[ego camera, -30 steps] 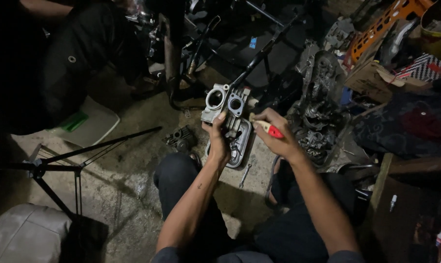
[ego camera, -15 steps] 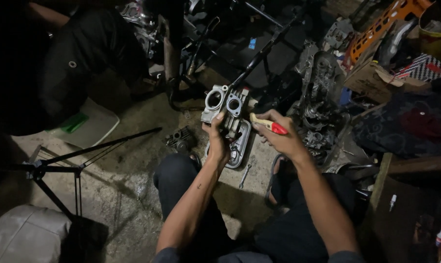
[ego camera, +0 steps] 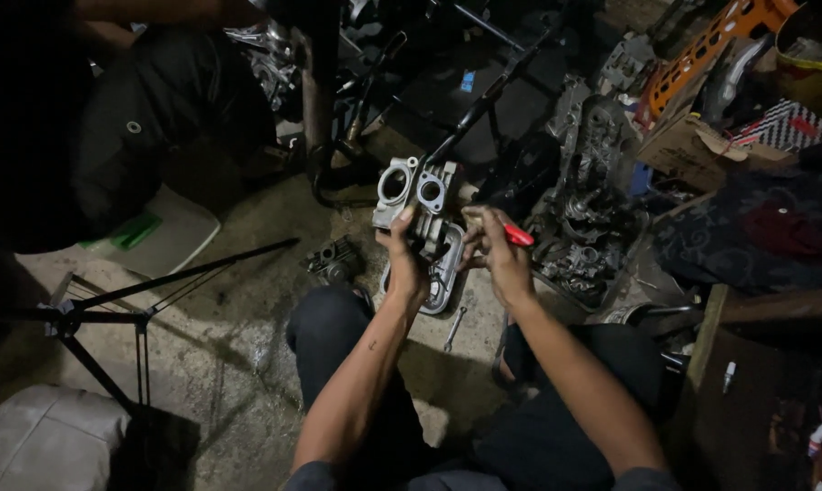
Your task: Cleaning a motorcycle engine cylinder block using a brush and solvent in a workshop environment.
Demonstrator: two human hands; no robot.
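Currently my left hand (ego camera: 403, 264) holds the grey cast-metal housing (ego camera: 417, 198) upright above the floor, fingers clamped round its lower body. My right hand (ego camera: 493, 255) touches its side, fingers closed on a red-handled tool (ego camera: 517, 235). The casting looks heavy, rigid, probably oily; grip the solid body, not the two round bores.

A single head-worn camera looks steeply down from above the seated person, close over both forearms, facing forward across the concrete floor (ego camera: 202, 364) toward the cluttered parts pile (ego camera: 592, 209). No second view overlaps.
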